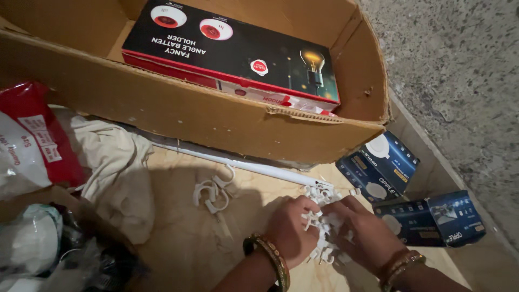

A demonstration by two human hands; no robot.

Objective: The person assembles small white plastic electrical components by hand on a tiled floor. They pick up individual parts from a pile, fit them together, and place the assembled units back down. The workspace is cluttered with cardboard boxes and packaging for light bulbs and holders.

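Marble floor, near right: left hand (289,230) and right hand (363,233), fingers curled around a pile of small white clips (323,224), hemmed by cardboard box (189,111) edge far, open floor left.

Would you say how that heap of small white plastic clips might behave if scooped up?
The white clips look small and loose, so probably light and apt to spill between the left hand and right hand. Their hooked shapes may tangle together.

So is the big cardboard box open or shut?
Open: the cardboard box has no lid over it, and a black-and-red carton shows lying inside.
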